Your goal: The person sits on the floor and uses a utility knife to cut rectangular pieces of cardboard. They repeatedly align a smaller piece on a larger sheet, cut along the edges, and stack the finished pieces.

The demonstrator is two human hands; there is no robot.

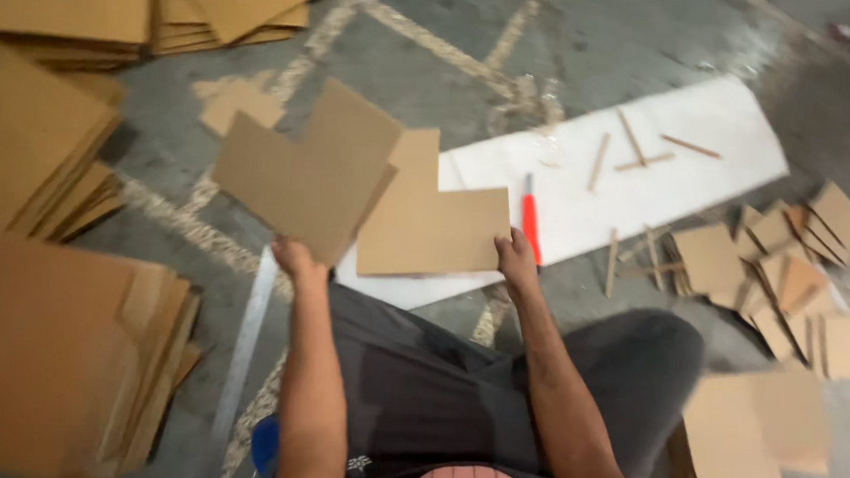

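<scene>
While you sit over the white sheet, your left hand has its grip closed on a notched cardboard piece lifted left of it. Your right hand pinches a second cardboard piece lying on the sheet, just left of the red cutter.

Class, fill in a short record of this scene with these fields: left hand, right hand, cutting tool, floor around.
left hand: left hand lifts a notched cardboard piece
right hand: right hand grips a second cardboard piece lying on the white sheet
cutting tool: red knife on the sheet
floor around: cardboard stacks, offcuts, metal ruler
</scene>
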